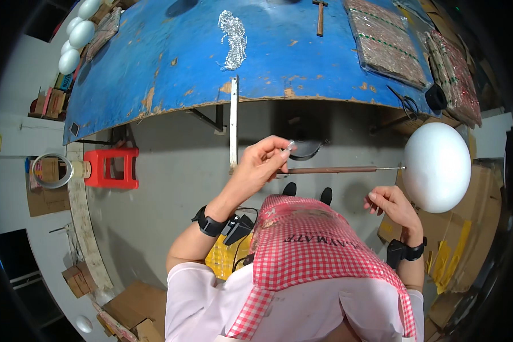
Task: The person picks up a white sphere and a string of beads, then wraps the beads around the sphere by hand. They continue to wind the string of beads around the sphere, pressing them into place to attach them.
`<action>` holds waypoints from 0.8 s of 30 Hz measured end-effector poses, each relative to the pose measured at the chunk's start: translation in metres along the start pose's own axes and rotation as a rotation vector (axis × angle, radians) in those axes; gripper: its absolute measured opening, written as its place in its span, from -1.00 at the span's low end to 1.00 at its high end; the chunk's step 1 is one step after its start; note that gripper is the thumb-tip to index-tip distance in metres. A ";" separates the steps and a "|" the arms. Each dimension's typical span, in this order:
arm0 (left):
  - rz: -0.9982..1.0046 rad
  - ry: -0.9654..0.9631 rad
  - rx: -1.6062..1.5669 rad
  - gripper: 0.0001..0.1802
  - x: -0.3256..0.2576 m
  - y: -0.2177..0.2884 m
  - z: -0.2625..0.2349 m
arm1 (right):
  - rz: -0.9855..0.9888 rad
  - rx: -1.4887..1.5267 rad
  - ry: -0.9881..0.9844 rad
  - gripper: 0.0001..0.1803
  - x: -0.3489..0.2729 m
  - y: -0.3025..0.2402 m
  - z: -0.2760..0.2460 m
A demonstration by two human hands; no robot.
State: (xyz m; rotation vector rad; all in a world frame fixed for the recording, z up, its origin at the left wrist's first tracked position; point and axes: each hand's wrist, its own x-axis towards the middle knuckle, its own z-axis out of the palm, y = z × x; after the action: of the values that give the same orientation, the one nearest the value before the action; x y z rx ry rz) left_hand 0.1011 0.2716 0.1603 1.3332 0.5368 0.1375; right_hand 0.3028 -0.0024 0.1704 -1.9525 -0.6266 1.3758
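My left hand point(261, 163) is raised in front of my chest, thumb and fingers closed in a pinch. A small clear, shiny piece point(291, 146) pokes out at its fingertips. Beside that hand a thin brown rod point(336, 170) runs level to the right; its left end is partly hidden by the hand. The rod's metal tip meets a large smooth white egg-shaped ball point(438, 167). Below the rod and left of the ball, my right hand point(392, 205) has its fingers curled toward the thumb, apart from both. Whether something small is between them is hidden.
A worn blue table point(171, 74) spans the front, carrying a silver bead strand point(233, 43), a hammer point(320, 20), scissors point(406, 104) and packed bundles point(385, 43). A white upright bar point(233, 122) stands at its edge. A red stool point(112, 169) is left; cardboard boxes point(473, 211) are right.
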 end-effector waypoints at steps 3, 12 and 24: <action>0.010 0.001 -0.039 -0.76 0.018 0.004 0.010 | -0.158 -0.134 -0.139 -0.68 0.001 -0.012 0.001; -0.004 -0.291 0.527 -0.77 0.094 -0.019 0.015 | -0.269 -0.467 0.065 -0.50 0.086 0.052 0.043; -0.067 -0.838 0.671 -0.78 0.132 -0.062 0.047 | -0.061 0.352 -0.105 -0.81 0.077 0.089 0.029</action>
State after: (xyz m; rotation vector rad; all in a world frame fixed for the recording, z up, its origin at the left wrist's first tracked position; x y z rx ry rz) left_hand 0.2247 0.2664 0.0689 1.8496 -0.1163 -0.6914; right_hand 0.3024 -0.0006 0.0496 -1.5789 -0.4512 1.4480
